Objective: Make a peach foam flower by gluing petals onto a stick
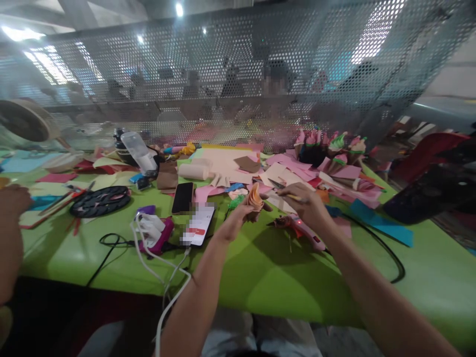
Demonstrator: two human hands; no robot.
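Note:
My left hand is closed around a peach paper swirl shaped like an ice-cream top, held upright above the table. Just to its right, my right hand grips a thin tan stick; its exact kind is too small to tell. The stick points toward the swirl, and I cannot tell whether they touch. Under my right hand lies a pink glue gun with a small red light showing. A green paper piece rests just left of the swirl.
Two phones, one dark and one lit, lie left beside a magenta power adapter with white cables. Finished paper cones stand at back right. Paper sheets cover the back; another person's arm is at far left.

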